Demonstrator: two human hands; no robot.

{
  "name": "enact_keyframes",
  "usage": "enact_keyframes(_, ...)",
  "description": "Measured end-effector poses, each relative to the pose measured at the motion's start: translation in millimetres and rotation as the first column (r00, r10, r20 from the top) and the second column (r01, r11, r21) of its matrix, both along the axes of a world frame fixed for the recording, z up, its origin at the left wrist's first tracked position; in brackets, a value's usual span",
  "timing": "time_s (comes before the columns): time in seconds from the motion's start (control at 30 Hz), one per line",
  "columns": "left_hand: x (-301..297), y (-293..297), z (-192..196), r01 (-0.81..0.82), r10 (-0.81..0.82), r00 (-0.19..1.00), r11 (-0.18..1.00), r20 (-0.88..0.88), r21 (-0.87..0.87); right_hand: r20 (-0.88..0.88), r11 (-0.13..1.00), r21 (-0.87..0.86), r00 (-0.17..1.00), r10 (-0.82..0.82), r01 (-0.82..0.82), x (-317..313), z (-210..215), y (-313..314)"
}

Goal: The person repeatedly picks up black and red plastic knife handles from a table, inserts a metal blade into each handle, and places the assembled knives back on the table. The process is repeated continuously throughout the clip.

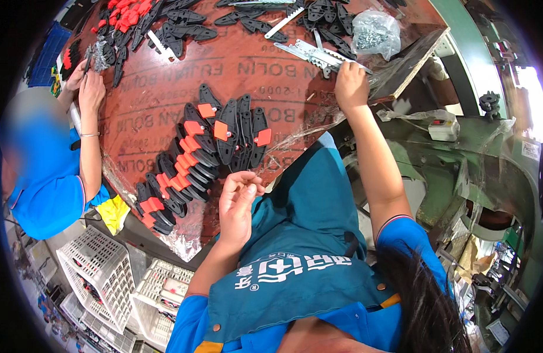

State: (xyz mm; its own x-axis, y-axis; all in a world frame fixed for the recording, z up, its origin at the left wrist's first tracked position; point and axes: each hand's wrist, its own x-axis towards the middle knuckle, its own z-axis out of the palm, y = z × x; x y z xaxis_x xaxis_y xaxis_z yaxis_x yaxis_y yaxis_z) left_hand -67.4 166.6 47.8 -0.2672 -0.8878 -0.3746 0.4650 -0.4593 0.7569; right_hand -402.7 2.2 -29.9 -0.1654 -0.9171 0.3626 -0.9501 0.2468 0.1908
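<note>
My right hand (351, 82) reaches far across the brown board (165, 100) and closes on the near end of a small stack of silver metal pieces (310, 53). My left hand (239, 200) hovers at the board's near edge with fingertips pinched together and nothing visible between them. Just beyond it lies a fanned row of black handle parts with orange-red tabs (195, 159), several overlapping in an arc.
A second person in a blue shirt works at the left, hands (89, 82) on small parts. Loose black parts (189, 29), red pieces (127, 12) and a clear bag of screws (374, 32) lie at the far side. White baskets (101, 270) stand lower left, a green machine (483, 153) right.
</note>
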Motion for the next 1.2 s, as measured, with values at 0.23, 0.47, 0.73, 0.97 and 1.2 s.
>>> enact_keyframes(0.23,17,-77,13,0.516,0.49,0.203,0.682,0.848,-0.518,-0.097,0.995,0.082,0.993,0.06,-0.052,-7,16,2)
enact_keyframes(0.47,-6,-111,7,0.531,0.323,-0.216,0.831,0.921,-0.167,0.6,0.975,-0.187,0.772,0.207,-0.116,47,60,51)
enact_keyframes(0.73,7,-115,-9,0.05,0.348,0.624,0.876,0.7,-0.48,0.7,0.977,-0.107,-0.711,-0.06,-0.187,92,85,136)
enact_keyframes(0.97,-10,-96,16,-0.192,0.261,0.776,0.965,-0.574,0.179,0.944,0.937,-0.164,-0.326,0.058,-0.308,108,123,170)
enact_keyframes(1.2,-9,-78,33,0.0,0.143,0.649,0.982,-0.747,0.188,0.747,0.967,-0.074,-0.656,-0.108,-0.244,99,114,186)
